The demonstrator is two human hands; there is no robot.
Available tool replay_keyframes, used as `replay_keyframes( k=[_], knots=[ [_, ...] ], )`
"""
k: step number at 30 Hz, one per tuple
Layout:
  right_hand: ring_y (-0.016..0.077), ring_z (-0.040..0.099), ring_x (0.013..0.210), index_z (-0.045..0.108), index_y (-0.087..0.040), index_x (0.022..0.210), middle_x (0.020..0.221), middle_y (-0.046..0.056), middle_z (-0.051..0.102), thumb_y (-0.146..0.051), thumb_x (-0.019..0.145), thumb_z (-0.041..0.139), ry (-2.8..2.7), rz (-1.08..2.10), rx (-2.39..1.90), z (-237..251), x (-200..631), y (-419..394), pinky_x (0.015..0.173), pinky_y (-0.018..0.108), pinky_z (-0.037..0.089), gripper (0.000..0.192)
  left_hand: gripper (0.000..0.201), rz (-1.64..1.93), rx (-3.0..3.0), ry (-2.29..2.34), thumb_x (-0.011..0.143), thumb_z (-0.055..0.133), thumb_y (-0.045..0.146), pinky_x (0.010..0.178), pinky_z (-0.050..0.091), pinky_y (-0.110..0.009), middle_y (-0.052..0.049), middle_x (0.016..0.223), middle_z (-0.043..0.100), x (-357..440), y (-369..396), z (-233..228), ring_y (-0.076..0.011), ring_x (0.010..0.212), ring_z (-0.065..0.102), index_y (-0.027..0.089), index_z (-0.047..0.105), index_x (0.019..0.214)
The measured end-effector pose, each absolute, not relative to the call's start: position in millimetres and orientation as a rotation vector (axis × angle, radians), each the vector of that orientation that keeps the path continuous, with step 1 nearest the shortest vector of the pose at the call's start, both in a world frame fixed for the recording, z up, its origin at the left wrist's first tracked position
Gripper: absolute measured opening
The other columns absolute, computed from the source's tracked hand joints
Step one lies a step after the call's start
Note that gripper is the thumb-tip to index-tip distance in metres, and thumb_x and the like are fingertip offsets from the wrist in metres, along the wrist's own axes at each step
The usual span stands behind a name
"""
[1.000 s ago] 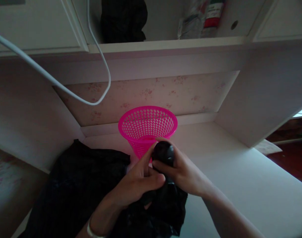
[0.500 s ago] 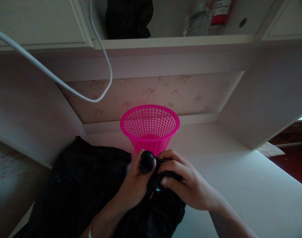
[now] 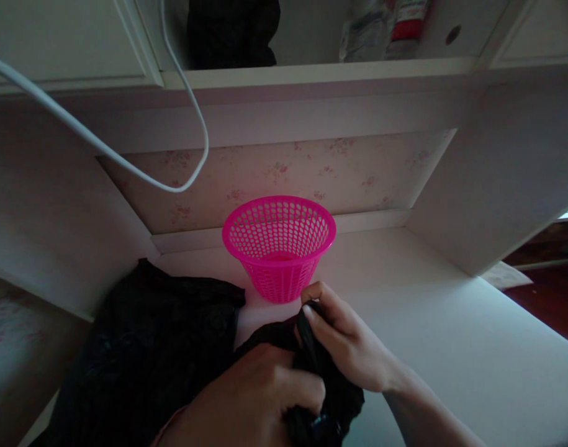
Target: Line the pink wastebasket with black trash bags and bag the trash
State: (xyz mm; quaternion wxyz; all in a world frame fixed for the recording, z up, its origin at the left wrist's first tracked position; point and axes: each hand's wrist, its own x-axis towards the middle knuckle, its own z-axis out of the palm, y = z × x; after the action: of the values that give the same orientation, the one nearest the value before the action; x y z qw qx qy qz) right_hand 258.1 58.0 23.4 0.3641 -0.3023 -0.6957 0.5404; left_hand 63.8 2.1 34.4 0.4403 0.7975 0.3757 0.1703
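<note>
No readable text anywhere; the print on the red-and-white package (image 3: 407,18) on the shelf too blurred.

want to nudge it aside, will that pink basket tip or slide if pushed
The basket probably tips easily: its rim is wide and its base narrow. Thin perforated plastic suggests it is light, so a low push would likely slide it on the smooth desk.

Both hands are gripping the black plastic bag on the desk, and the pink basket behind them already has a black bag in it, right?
Not quite. The head view shows the pink basket with nothing in it. The rest holds: the left hand and right hand both grip the black plastic bag on the desk.
</note>
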Motion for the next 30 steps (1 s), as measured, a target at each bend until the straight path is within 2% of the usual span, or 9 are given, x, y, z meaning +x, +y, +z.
replay_keyframes(
  k=[4, 6, 8, 11, 15, 19, 22, 25, 30],
  knots=[
    [0.0159, 0.058, 0.086, 0.052, -0.023, 0.104, 0.094, 0.003, 0.062, -0.062, 0.11, 0.039, -1.766, 1.561, -0.579, 22, 263, 56, 0.079, 0.033, 0.051, 0.042, 0.013, 0.396, 2.315, 0.972, 0.085, 0.084, 0.023, 0.062, 0.04, -0.026, 0.002, 0.091, 0.078, 65, -5, 45, -0.016, 0.076, 0.066, 0.029, 0.078, 0.094],
    [0.0137, 0.053, 0.077, 0.052, -0.023, 0.104, 0.089, 0.001, 0.059, -0.065, 0.108, 0.043, -1.746, 1.573, -0.65, 21, 263, 56, 0.07, 0.029, 0.048, 0.043, 0.038, 0.442, 2.392, 0.953, 0.088, 0.082, 0.024, 0.069, 0.048, -0.025, 0.0, 0.104, 0.081, 68, -6, 48, -0.0194, 0.083, 0.072, 0.037, 0.075, 0.122],
    [0.0113, 0.044, 0.067, 0.052, -0.023, 0.103, 0.08, -0.003, 0.054, -0.067, 0.103, 0.053, -1.702, 1.584, -0.754, 20, 260, 56, 0.061, 0.025, 0.041, 0.045, 0.069, 0.49, 2.443, 0.976, 0.087, 0.079, 0.021, 0.074, 0.054, -0.028, -0.002, 0.11, 0.082, 70, -7, 45, -0.024, 0.089, 0.075, 0.042, 0.058, 0.15],
    [0.0091, 0.038, 0.057, 0.05, -0.024, 0.109, 0.068, -0.008, 0.049, -0.066, 0.098, 0.064, -1.528, 1.695, -0.802, 18, 257, 59, 0.052, 0.021, 0.03, 0.045, 0.091, 0.586, 2.532, 1.066, 0.08, 0.068, 0.011, 0.079, 0.06, -0.035, -0.005, 0.108, 0.081, 69, -7, 36, -0.0295, 0.089, 0.077, 0.038, 0.042, 0.163],
    [0.01, 0.047, 0.058, 0.05, -0.028, 0.119, 0.072, -0.007, 0.057, -0.054, 0.099, 0.068, -1.273, 1.745, -0.686, 15, 267, 58, 0.052, 0.019, 0.035, 0.037, 0.085, 0.84, 2.506, 1.206, 0.082, 0.059, 0.006, 0.085, 0.062, -0.034, -0.006, 0.117, 0.078, 59, -6, 27, -0.0266, 0.092, 0.078, 0.034, 0.046, 0.161],
    [0.0187, 0.066, 0.103, 0.07, -0.026, 0.105, 0.117, 0.005, 0.067, -0.041, 0.097, 0.072, -1.712, 1.559, -0.448, 19, 283, 49, 0.087, 0.031, 0.056, 0.017, 0.063, 1.217, 2.434, 1.435, 0.091, 0.064, 0.011, 0.08, 0.062, -0.023, -0.007, 0.127, 0.07, 53, -3, 23, -0.0194, 0.092, 0.077, 0.036, 0.061, 0.149],
    [0.0287, 0.059, 0.131, 0.081, -0.028, 0.111, 0.149, 0.01, 0.055, -0.035, 0.098, 0.07, -2.14, 1.261, -0.534, 24, 281, 39, 0.11, 0.046, 0.052, 0.018, 0.045, 1.356, 2.504, 1.556, 0.095, 0.065, 0.012, 0.087, 0.062, -0.022, -0.009, 0.134, 0.065, 55, 0, 20, -0.0184, 0.102, 0.077, 0.027, 0.067, 0.137],
    [0.0329, 0.055, 0.134, 0.078, -0.028, 0.122, 0.151, 0.013, 0.054, -0.034, 0.104, 0.061, -2.234, 0.95, -0.857, 23, 269, 29, 0.117, 0.06, 0.046, 0.026, 0.028, 1.398, 2.554, 1.555, 0.101, 0.063, 0.014, 0.097, 0.059, -0.019, -0.009, 0.119, 0.075, 62, 3, 20, -0.0165, 0.105, 0.077, 0.018, 0.064, 0.128],
    [0.0382, 0.046, 0.148, 0.068, -0.02, 0.139, 0.16, 0.018, 0.046, -0.052, 0.101, 0.064, -2.098, 0.914, -1.02, 12, 264, 22, 0.122, 0.062, 0.043, 0.049, 0.015, 1.356, 2.222, 1.465, 0.1, 0.07, 0.029, 0.085, 0.06, -0.014, 0.002, 0.097, 0.081, 71, 1, 35, -0.0122, 0.085, 0.079, 0.025, 0.067, 0.115]
  ],
)
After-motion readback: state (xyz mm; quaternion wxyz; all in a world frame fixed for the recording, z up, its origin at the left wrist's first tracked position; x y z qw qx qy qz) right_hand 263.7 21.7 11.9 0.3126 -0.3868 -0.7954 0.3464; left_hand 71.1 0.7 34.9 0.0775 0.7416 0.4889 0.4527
